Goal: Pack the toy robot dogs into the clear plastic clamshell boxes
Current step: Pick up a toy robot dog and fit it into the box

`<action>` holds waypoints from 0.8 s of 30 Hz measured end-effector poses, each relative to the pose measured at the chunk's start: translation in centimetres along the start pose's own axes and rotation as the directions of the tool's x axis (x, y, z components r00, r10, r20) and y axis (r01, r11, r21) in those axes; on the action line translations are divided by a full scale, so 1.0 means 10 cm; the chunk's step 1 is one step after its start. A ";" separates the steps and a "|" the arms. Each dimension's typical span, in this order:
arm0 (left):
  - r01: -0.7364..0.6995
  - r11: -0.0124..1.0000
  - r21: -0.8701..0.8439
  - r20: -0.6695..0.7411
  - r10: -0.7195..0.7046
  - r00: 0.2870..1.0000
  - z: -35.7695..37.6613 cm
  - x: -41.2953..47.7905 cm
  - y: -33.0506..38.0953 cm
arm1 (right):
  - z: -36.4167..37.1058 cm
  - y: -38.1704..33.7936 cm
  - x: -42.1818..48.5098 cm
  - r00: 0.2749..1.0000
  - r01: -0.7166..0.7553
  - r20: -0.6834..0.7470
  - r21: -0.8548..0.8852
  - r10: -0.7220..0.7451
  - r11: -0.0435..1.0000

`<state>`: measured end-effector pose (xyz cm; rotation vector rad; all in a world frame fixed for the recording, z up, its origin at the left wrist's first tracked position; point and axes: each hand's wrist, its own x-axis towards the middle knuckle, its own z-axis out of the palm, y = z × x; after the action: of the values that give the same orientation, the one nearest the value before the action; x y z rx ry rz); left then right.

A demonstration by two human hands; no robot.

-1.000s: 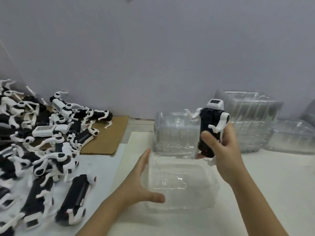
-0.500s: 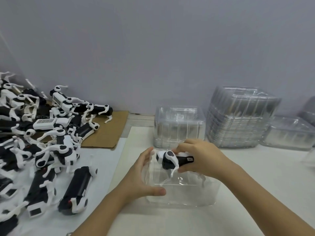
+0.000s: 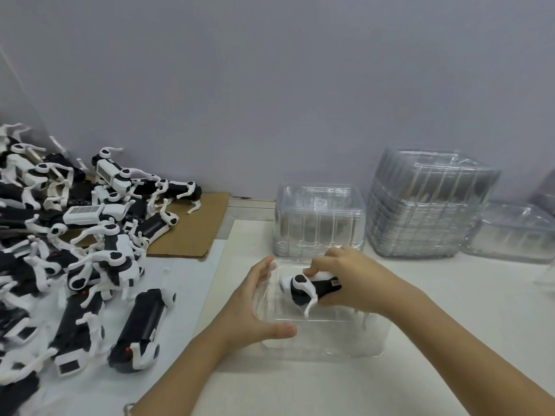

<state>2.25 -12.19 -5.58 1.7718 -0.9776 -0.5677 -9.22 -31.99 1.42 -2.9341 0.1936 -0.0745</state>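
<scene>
**Lowering a toy dog into its clear box**

Tipping the black-and-white toy robot dog (image 3: 306, 288) from the upright hold of a second ago, high over the table, the person's right hand (image 3: 354, 280) has laid it sideways and brought it down into the mouth of the open clamshell box (image 3: 345, 340). The dog now sits within the box's walls, its white legs pointing down toward the floor of the tray. Whether it already rests there cannot be told. By the look of it the placing is nearly done, with seating the dog and shutting the lid yet to come.

The right hand reaches in from the right, its fingers curled over the dog's back and its thumb under the body. The left hand (image 3: 252, 307) has kept its post, fingers straight and spread against the box's left wall, thumb lying along the near rim. It steadies the box and grips nothing.

A pile of unpacked dogs (image 3: 90, 250) waits at left, and stacks of empty boxes (image 3: 426, 205) stand behind.
</scene>
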 end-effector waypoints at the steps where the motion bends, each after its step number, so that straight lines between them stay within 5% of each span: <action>1: 0.005 1.000 0.004 -0.001 -0.005 1.000 0.00 0.00 0.01 | 0.04 0.00 0.00 1.000 0.014 -0.001 -0.023 -0.014 1.000; 3: 0.007 1.000 0.002 -0.011 -0.007 1.000 -0.01 -0.01 -0.01 | 0.10 0.02 0.00 1.000 0.026 -0.013 0.016 -0.026 1.000; 6: 0.018 1.000 -0.011 0.018 -0.017 1.000 -0.04 -0.02 0.01 | 0.07 0.08 -0.11 0.996 0.012 -0.088 0.315 0.017 0.949; 10: 0.115 0.963 -0.244 -0.024 -0.125 0.992 0.00 0.12 0.12 | 0.07 0.22 -0.34 0.836 -0.100 -0.388 0.590 0.389 0.801; 13: 0.195 0.922 -0.333 -0.016 -0.213 0.977 0.06 0.17 0.26 | 0.24 0.31 -0.42 0.764 -0.476 -0.076 0.604 0.641 0.639; 15: 0.203 0.910 -0.361 -0.039 -0.232 0.972 0.14 0.22 0.29 | 0.30 0.25 -0.43 0.787 -0.531 0.173 0.679 0.592 0.507; 19: -0.021 0.954 -0.299 -0.257 -0.059 0.965 0.17 0.37 0.55 | 0.10 0.11 -0.41 0.892 -0.180 0.067 0.960 0.448 0.213; 24: -0.252 0.942 -0.219 -0.350 0.165 0.922 0.05 0.40 0.76 | -0.05 0.09 -0.35 0.878 0.118 -0.212 0.965 0.430 0.234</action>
<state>1.41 -17.09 1.41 1.4445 -0.8059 -0.2388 -12.79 -32.50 1.60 -1.5186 0.3588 -0.6122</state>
